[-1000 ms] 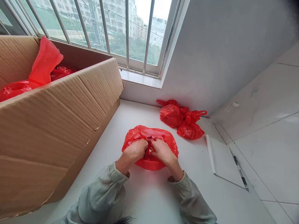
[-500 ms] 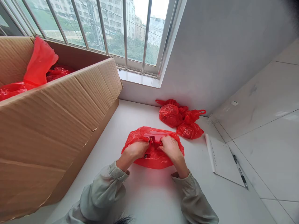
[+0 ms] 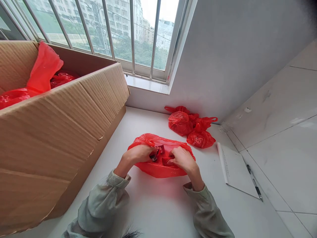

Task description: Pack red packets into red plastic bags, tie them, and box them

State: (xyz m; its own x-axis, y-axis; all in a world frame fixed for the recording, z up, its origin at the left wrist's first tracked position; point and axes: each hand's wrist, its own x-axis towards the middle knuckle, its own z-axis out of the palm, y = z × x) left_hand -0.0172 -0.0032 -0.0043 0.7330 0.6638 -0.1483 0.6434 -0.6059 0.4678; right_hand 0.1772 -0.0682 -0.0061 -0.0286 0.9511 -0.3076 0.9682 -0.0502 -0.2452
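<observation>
A red plastic bag lies spread open on the white tabletop, with both hands reaching into its mouth. My left hand is at the bag's left side, fingers curled round a small dark packet with pale print. Beside those fingers sits a dark red packet with light markings. My right hand bends in from the right, thumb and fingers closed on a small red packet. The fingertips of both hands are partly hidden by the bag and packets.
A large cardboard box holding red plastic stands at the left by the barred window. Tied red bags rest against the wall behind. A spiral notepad and a pen lie at the right.
My left hand has shifted left and slightly up inside the bag, and more of the dark packet shows. The right hand has moved only slightly, down and to the right.
</observation>
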